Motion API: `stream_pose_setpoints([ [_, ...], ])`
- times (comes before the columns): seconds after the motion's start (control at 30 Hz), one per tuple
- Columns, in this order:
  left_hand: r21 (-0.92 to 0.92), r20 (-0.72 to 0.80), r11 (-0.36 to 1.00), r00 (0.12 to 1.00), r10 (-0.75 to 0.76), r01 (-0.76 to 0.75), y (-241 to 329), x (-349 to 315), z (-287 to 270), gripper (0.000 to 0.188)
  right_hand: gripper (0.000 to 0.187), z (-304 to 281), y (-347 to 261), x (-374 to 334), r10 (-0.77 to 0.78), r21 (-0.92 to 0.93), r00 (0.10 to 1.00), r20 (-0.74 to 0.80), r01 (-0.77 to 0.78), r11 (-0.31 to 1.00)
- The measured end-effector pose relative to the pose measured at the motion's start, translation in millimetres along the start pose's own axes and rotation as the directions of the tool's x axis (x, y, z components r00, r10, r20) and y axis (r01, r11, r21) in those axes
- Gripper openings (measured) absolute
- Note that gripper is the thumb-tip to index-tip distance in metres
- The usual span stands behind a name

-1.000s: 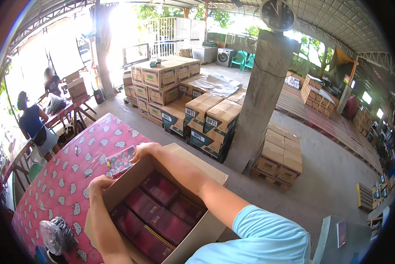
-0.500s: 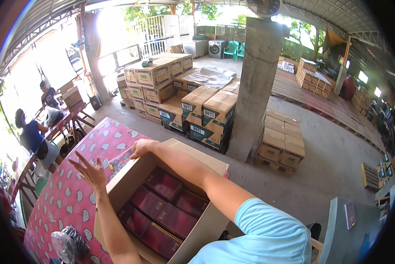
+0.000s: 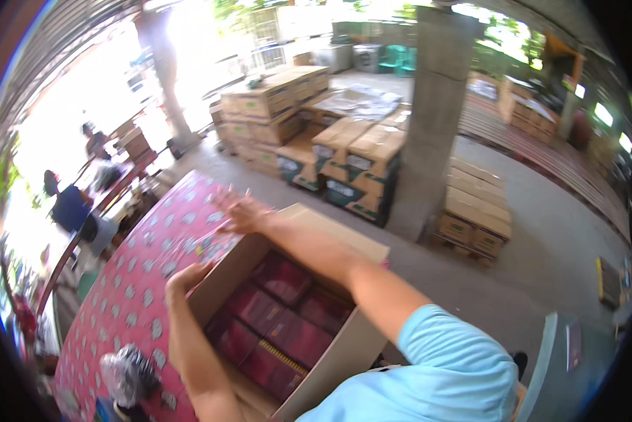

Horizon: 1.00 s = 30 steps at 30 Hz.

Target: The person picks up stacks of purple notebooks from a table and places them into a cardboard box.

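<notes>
Box of dark red packs at table's right edge, open top up, long axis far left to near right. Left hand half-curled at far rim, grasp indeterminable; right hand empty, fingers spread wide.

we saw a light blue shirt on the person, plain and pale across the part in view. its short right sleeve was loose and rounded at the shoulder, with soft folds in the cloth, and the hem stopped above the elbow. we made out a deeper blue in the creases and a brighter, paler blue where light fell on the sleeve. below the hem, the right forearm was bare down to the wrist, and the right hand was bare too, its outline smeared by blur. we found the left forearm and left hand bare as well, slightly blurred
</notes>
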<state>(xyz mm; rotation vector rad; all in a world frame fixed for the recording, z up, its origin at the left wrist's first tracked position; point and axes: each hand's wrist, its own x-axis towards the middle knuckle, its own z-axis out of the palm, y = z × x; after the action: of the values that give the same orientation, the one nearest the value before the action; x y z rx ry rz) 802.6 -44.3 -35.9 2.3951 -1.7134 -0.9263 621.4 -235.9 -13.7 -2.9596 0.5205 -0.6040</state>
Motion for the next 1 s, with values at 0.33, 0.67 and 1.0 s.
stream_pose_setpoints([
  [0.33,-0.194,-0.001,0.980,0.999,-0.041,0.040,-40,-5,20,0.087,0.104,-18,-58,8,-0.048,0.126,0.795,0.604,-0.036,0.991],
  [0.67,-0.074,-0.936,0.982,0.327,-0.128,0.173,39,-51,1,0.101,0.089,6,-24,20,-0.087,0.113,0.801,0.592,0.024,0.993],
  [1.0,-0.286,-0.926,0.921,-0.322,-0.195,0.266,17,-115,1,0.090,0.060,16,-16,17,-0.315,0.432,0.830,0.461,0.101,0.896],
])
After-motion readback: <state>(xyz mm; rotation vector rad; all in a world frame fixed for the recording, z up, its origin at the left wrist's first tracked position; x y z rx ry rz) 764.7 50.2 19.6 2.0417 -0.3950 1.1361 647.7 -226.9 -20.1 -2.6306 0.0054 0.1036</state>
